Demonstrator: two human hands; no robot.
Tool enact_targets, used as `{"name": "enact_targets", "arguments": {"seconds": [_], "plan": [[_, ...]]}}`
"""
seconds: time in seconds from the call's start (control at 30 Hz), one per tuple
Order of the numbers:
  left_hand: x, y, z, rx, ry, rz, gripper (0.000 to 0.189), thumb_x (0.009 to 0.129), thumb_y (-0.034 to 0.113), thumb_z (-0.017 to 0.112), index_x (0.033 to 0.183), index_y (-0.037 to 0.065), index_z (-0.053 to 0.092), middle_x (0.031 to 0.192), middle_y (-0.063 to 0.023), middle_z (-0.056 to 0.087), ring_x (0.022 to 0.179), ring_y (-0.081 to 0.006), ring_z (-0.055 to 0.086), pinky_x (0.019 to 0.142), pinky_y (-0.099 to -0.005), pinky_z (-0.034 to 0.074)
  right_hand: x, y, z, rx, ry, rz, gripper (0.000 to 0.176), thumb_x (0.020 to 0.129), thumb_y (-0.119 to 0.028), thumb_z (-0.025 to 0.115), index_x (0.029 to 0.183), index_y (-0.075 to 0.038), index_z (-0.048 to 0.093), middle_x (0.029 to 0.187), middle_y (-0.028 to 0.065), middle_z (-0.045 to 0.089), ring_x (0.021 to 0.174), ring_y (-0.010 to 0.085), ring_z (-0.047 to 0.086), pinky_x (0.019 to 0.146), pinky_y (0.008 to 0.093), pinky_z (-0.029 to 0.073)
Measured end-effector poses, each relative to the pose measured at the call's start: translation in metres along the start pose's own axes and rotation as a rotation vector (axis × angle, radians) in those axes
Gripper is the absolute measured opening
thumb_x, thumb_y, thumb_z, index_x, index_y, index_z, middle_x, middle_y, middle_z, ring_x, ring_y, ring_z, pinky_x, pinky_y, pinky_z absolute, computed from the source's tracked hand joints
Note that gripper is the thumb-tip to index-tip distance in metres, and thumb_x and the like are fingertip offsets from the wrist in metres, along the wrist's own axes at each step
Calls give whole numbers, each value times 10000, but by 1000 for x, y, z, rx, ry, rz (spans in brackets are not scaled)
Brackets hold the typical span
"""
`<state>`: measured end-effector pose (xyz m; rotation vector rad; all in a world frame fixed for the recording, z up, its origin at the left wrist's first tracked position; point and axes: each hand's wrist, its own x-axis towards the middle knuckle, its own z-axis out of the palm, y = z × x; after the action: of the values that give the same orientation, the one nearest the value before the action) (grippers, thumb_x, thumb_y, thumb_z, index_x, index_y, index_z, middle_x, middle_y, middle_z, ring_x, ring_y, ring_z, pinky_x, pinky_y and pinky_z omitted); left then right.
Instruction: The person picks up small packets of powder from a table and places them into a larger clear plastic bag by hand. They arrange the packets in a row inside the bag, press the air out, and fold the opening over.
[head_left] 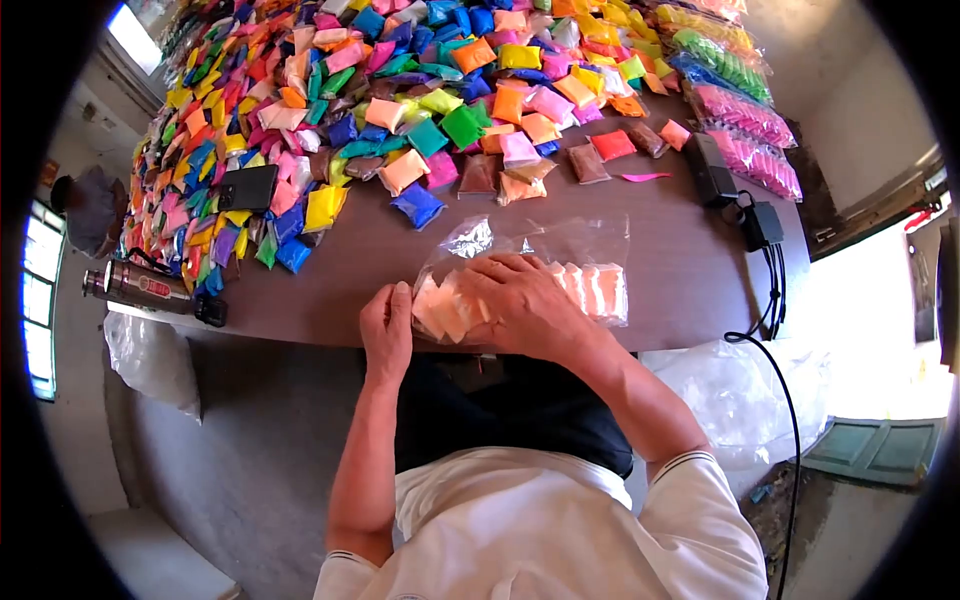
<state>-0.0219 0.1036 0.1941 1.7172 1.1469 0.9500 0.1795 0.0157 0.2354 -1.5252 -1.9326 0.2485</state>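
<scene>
A clear plastic bag (pixel 525 240) lies at the table's near edge with a row of peach-coloured packets (pixel 596 288) inside it. At its left end, my left hand (pixel 387 325) is closed at the bag's edge, thumb pointing up. My right hand (pixel 530 305) rests palm down across the middle of the bag, fingers stretched over the packets and hiding some of them. The packets on the left lean and overlap, while those on the right stand in a tight row.
A big heap of small colourful packets (pixel 340 90) covers the far and left table. Filled bags (pixel 745 115) are stacked at the far right, near black adapters (pixel 710 170) with cables. A phone (pixel 247 188) lies on the heap; a metal flask (pixel 145 286) lies left.
</scene>
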Motion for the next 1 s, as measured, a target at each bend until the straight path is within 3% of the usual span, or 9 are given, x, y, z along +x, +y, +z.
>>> {"name": "enact_targets", "arguments": {"seconds": [0.13,0.33,0.43,0.5,0.7,0.9,1.0], "plan": [[-1,-6,-5,-5,-66,31,361,1028,290,516,891,-20,639,719,-4,588,675,-67,506,624,-249,427,-2,7,1,16,-32,70,517,688,-266,793,1141,-82,626,1223,88,619,1174,308,560,985,450,408],[-1,-11,-5,-142,-86,-7,337,1022,286,541,915,-11,659,753,3,606,708,-60,514,635,-240,433,7,-7,-10,1,32,26,643,654,-281,812,1218,-65,593,1202,120,619,1146,309,571,1000,446,398],[-2,-13,-5,-150,-107,-14,328,1020,285,549,925,-7,665,765,10,614,720,-53,515,639,-237,434,16,-13,-6,-69,17,-102,722,620,-290,824,1259,-65,572,1148,146,616,1118,324,575,1010,444,395],[-2,-10,-5,-141,-109,-12,326,1016,291,559,926,-5,664,767,14,615,722,-51,515,639,-234,433,21,-14,7,-25,15,-163,610,629,-259,802,1179,-78,612,1075,144,623,1080,329,581,984,446,408],[-4,-5,-4,-137,-88,-5,325,999,317,601,938,5,667,775,22,616,726,-45,520,637,-227,431,28,-10,19,22,-149,-91,347,707,-255,730,1000,-89,649,953,133,652,997,325,610,930,445,423],[-4,-8,-1,-104,-79,-12,336,978,339,624,927,10,670,768,-3,623,714,-69,539,630,-235,437,23,-8,23,59,19,-104,282,733,-264,682,951,-86,665,917,156,665,939,345,629,922,454,424],[-3,-9,1,-3,-43,-17,351,974,344,617,904,4,667,754,-33,621,699,-97,548,618,-256,442,28,-8,17,29,-93,-70,279,731,-275,674,926,-75,665,927,170,665,937,351,627,912,457,422]]}}
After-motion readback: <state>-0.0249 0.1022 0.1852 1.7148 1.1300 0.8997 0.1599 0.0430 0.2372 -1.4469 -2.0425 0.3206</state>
